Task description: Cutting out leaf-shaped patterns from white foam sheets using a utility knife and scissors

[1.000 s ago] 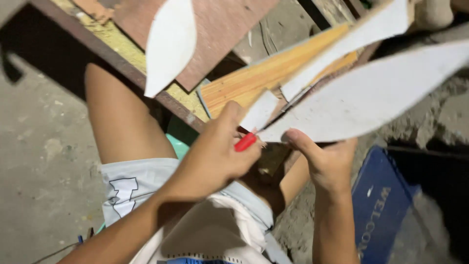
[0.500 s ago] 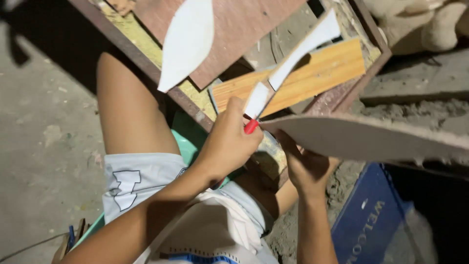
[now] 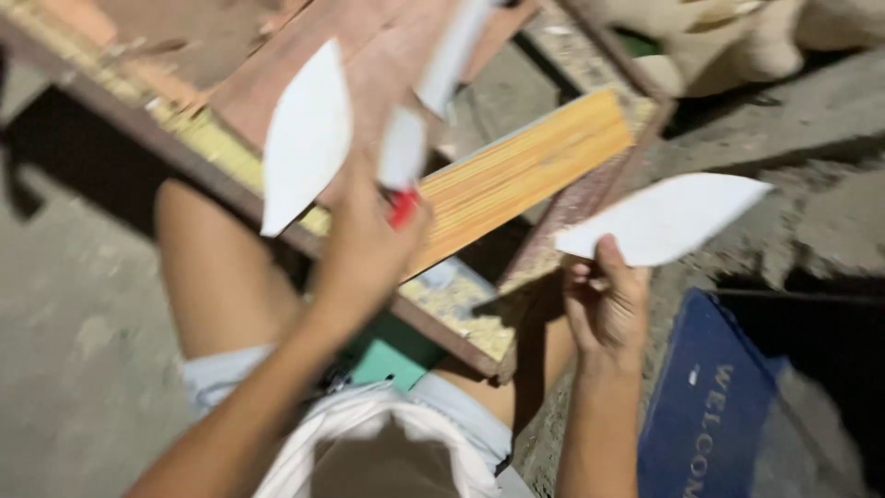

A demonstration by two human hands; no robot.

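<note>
My left hand (image 3: pixel 369 249) is closed around a red-handled tool (image 3: pixel 403 205) whose pale blade (image 3: pixel 403 148) points up; it is blurred. It hovers over the near edge of a yellow striped board (image 3: pixel 525 171). To the right, my right hand (image 3: pixel 599 304) pinches the lower corner of a white leaf-shaped cut-out (image 3: pixel 664 217), held in the air off the board's right end. A second white leaf-shaped cut-out (image 3: pixel 309 134) lies on the reddish wooden panel (image 3: pixel 369 55) left of the tool.
The boards rest on a low wooden frame (image 3: pixel 461 337) over my bare legs. A blue doormat (image 3: pixel 710 397) lies on the concrete floor at the lower right. A teal object (image 3: pixel 396 355) shows under the frame. A pale lump (image 3: pixel 728 46) sits at the top right.
The white cut-out in my right hand has swung away to the right, apart from the tool. My left hand has lifted the red-handled tool up over the striped board.
</note>
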